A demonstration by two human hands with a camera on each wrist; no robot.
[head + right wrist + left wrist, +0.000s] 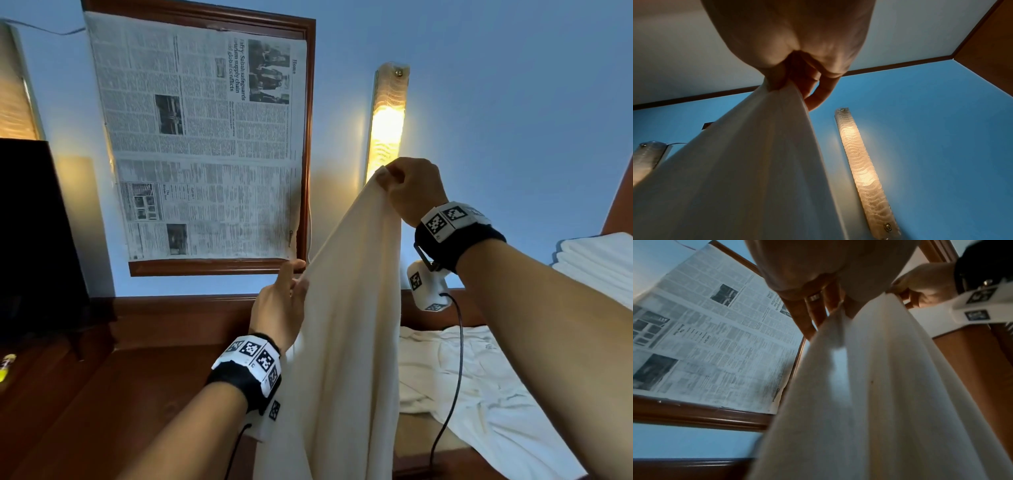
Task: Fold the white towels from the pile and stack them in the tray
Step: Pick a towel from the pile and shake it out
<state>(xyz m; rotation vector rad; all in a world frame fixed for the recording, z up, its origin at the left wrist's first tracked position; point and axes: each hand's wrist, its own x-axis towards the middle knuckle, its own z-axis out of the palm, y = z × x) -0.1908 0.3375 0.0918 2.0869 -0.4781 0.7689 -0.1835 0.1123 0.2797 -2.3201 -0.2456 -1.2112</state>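
A white towel [349, 308] hangs in the air in front of the wall. My right hand [397, 181] pinches its top corner, held high by the wall lamp. Lower and to the left, my left hand [294, 277] pinches the towel's left edge. In the left wrist view the left hand [838, 311] grips a fold of the towel [879, 386], and the right hand [906, 293] holds the cloth just behind. The right wrist view shows the right hand [789, 86] gripping the towel [748, 162] from above. A rumpled pile of white towels [479, 387] lies below on the right.
A wooden-framed newspaper [202, 144] hangs on the blue wall. A lit wall lamp [387, 123] is beside it. Folded white towels [603, 263] are stacked at the right edge. A dark object [37, 233] stands at the left on the brown wooden surface [144, 383].
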